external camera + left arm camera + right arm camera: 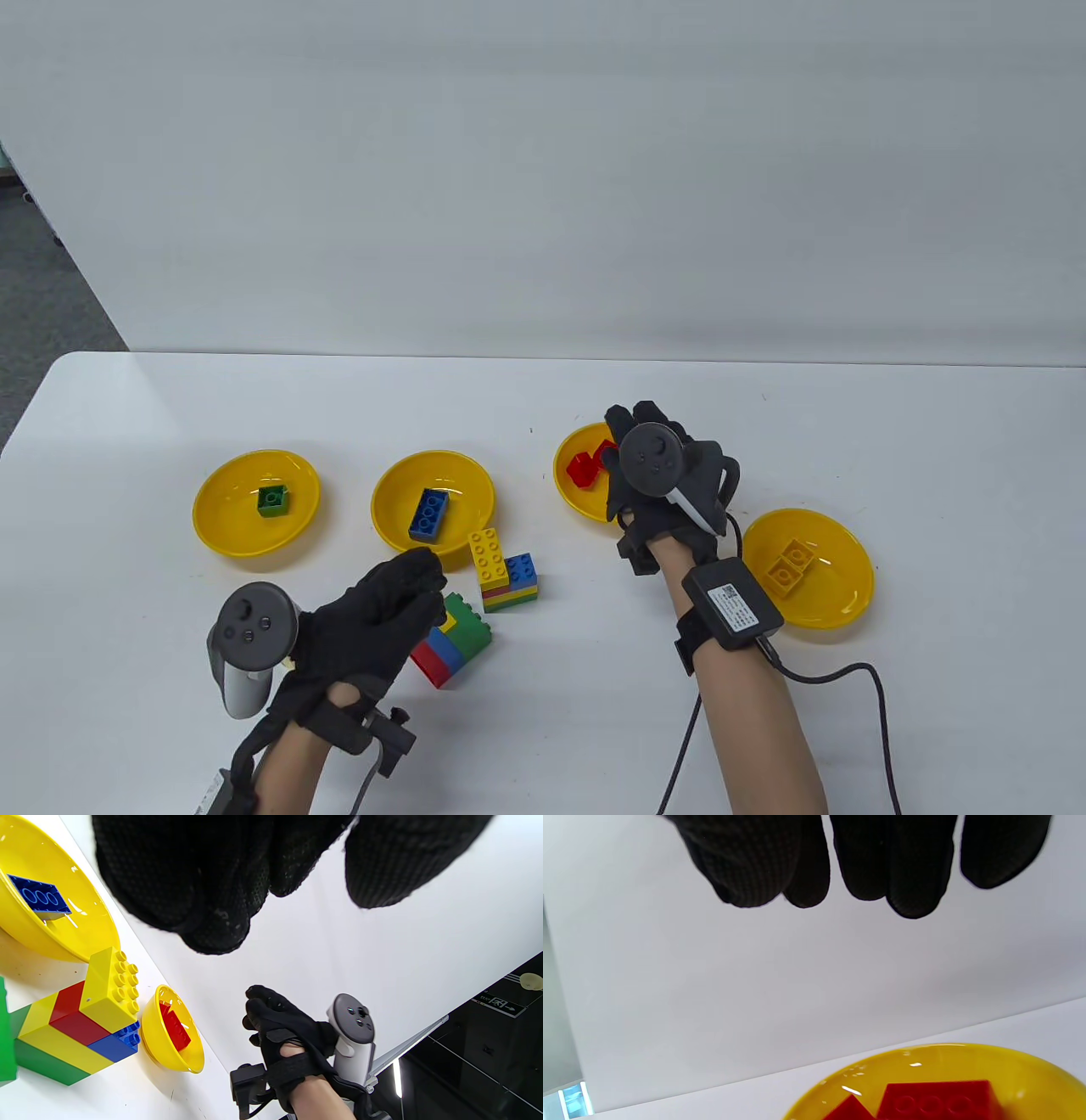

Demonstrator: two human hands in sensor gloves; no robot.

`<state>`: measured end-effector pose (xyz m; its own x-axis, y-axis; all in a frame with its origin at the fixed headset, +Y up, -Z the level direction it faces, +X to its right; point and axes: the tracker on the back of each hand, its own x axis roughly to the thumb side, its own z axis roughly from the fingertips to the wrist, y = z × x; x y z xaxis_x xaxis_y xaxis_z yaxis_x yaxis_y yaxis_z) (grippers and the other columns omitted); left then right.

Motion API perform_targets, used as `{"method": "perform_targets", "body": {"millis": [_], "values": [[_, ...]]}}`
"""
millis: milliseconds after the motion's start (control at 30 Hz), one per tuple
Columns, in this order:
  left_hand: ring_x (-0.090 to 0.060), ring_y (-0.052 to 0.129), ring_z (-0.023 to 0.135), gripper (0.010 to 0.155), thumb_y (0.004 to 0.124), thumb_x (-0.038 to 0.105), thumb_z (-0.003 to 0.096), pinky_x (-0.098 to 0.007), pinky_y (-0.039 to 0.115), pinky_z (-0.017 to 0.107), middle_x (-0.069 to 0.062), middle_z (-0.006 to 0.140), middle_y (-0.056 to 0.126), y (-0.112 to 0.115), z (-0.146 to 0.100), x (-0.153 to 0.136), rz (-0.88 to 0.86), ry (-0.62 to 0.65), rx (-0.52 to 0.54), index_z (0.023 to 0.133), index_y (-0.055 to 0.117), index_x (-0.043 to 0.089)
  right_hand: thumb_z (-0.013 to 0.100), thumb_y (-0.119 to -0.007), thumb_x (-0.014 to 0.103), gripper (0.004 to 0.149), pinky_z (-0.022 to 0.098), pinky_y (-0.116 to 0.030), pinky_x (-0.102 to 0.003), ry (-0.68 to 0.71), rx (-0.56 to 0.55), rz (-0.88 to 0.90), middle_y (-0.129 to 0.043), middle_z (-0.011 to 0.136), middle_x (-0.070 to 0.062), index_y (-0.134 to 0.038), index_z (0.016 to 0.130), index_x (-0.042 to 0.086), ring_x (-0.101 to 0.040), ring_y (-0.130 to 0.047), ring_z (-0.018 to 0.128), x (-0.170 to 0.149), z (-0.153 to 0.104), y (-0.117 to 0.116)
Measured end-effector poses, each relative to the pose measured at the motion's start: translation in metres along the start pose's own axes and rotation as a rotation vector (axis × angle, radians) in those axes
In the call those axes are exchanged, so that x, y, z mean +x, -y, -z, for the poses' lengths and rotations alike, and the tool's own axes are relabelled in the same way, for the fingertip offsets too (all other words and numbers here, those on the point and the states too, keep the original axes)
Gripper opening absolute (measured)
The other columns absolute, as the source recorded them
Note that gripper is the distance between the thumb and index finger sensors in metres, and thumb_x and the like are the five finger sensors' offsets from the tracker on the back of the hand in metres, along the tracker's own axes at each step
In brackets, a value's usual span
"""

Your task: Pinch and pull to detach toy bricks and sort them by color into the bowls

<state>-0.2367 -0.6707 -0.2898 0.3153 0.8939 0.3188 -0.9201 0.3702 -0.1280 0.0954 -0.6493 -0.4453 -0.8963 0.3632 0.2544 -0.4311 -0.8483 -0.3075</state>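
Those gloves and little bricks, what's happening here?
A person is pulling toy bricks apart and sorting them by colour into four yellow bowls. The right hand hovers open over the bowl with red bricks. The left hand is over a lying brick stack; another stack stands beside it. Whether it grips that stack is unclear.

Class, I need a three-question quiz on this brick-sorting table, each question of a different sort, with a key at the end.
1. True or false: the right hand hovers over the bowl with red bricks.
2. How many yellow bowls stand on the table?
A) two B) three C) four
3. Fill in: the bowl at the far left holds a ____ brick.

Key:
1. True; its fingers hold nothing.
2. C; the others are the bowl with a blue brick and the bowl with yellow bricks.
3. Green.
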Motion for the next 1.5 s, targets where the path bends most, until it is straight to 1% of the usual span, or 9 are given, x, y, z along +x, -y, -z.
{"method": "perform_targets", "body": {"millis": [133, 233, 367, 567, 800, 1033, 1233, 1400, 1500], "values": [[-0.04, 0.102, 0.067, 0.064, 0.086, 0.049, 0.0494, -0.053, 0.089, 0.048, -0.026, 0.095, 0.084, 0.0, 0.0, 0.001, -0.003, -0.003, 0.0, 0.101, 0.073, 0.014, 0.039, -0.082, 0.029, 0.055, 0.049, -0.073, -0.069, 0.128, 0.04, 0.065, -0.076, 0.094, -0.027, -0.08, 0.089, 0.009, -0.05, -0.088, 0.073, 0.028, -0.02, 0.003], [-0.041, 0.102, 0.067, 0.064, 0.086, 0.049, 0.0495, -0.053, 0.089, 0.049, -0.026, 0.095, 0.083, 0.0, -0.001, 0.001, -0.003, -0.003, -0.005, 0.101, 0.073, 0.014, 0.038, -0.085, 0.032, 0.059, 0.049, -0.074, -0.067, 0.232, 0.224, 0.107, -0.074, 0.097, -0.028, -0.079, 0.091, 0.009, -0.05, -0.087, 0.074, 0.05, -0.038, -0.01], [-0.041, 0.102, 0.068, 0.064, 0.086, 0.049, 0.0496, -0.053, 0.089, 0.049, -0.026, 0.095, 0.083, 0.002, -0.001, 0.002, 0.002, 0.002, -0.015, 0.101, 0.073, 0.014, 0.036, -0.088, 0.037, 0.071, 0.052, -0.071, -0.068, 0.311, 0.473, -0.071, -0.06, 0.104, -0.029, -0.069, 0.098, 0.009, -0.05, -0.08, 0.08, 0.072, -0.059, -0.045], [-0.041, 0.101, 0.068, 0.064, 0.086, 0.049, 0.0496, -0.054, 0.089, 0.049, -0.026, 0.095, 0.083, 0.0, -0.001, 0.003, 0.006, 0.004, -0.015, 0.101, 0.073, 0.014, 0.034, -0.09, 0.038, 0.077, 0.055, -0.063, -0.073, 0.289, 0.557, -0.24, -0.051, 0.106, -0.03, -0.063, 0.101, 0.011, -0.053, -0.071, 0.084, 0.075, -0.062, -0.083], [-0.041, 0.101, 0.068, 0.063, 0.086, 0.049, 0.0497, -0.054, 0.088, 0.049, -0.026, 0.095, 0.083, -0.002, -0.001, 0.001, 0.0, -0.004, -0.009, 0.101, 0.073, 0.014, 0.033, -0.091, 0.034, 0.061, 0.052, -0.067, -0.071, 0.297, 0.48, -0.256, -0.064, 0.101, -0.029, -0.081, 0.09, 0.017, -0.05, -0.08, 0.078, 0.071, -0.064, -0.093], [-0.041, 0.101, 0.069, 0.063, 0.085, 0.05, 0.0499, -0.054, 0.088, 0.05, -0.025, 0.096, 0.083, -0.002, -0.003, 0.005, -0.001, 0.017, 0.006, 0.101, 0.073, 0.015, 0.024, -0.097, 0.035, 0.06, 0.049, -0.073, -0.071, 0.333, 0.291, -0.16, -0.083, 0.09, -0.023, -0.092, 0.079, 0.011, -0.046, -0.093, 0.069, 0.064, -0.078, -0.062], [-0.051, 0.072, 0.096, 0.071, 0.088, 0.051, 0.048, -0.064, 0.069, 0.066, -0.023, 0.112, 0.061, 0.002, -0.006, 0.009, 0.091, 0.027, 0.078, 0.107, 0.063, 0.019, 0.025, -0.096, 0.034, 0.061, 0.048, -0.074, -0.07, 0.268, 0.144, 0.215, -0.085, 0.088, -0.023, -0.09, 0.08, 0.008, -0.045, -0.094, 0.066, 0.053, -0.105, 0.007], [-0.051, 0.067, 0.102, 0.091, 0.094, 0.054, 0.0435, -0.066, 0.067, 0.066, -0.02, 0.118, 0.047, 0.029, -0.002, 0.007, 0.125, 0.044, -0.103, 0.112, 0.044, 0.02, 0.027, -0.095, 0.033, 0.061, 0.048, -0.074, -0.07, 0.245, 0.135, 0.5, -0.085, 0.088, -0.024, -0.089, 0.081, 0.008, -0.046, -0.094, 0.066, 0.043, -0.134, 0.039], [-0.045, 0.085, 0.09, 0.096, 0.096, 0.057, 0.041, -0.06, 0.078, 0.059, -0.019, 0.119, 0.048, 0.05, -0.002, 0.008, 0.147, 0.073, -0.202, 0.112, 0.041, 0.02, 0.027, -0.095, 0.033, 0.061, 0.048, -0.074, -0.07, 0.228, 0.166, 0.605, -0.084, 0.088, -0.024, -0.089, 0.082, 0.008, -0.046, -0.094, 0.066, 0.04, -0.148, 0.041]]}}
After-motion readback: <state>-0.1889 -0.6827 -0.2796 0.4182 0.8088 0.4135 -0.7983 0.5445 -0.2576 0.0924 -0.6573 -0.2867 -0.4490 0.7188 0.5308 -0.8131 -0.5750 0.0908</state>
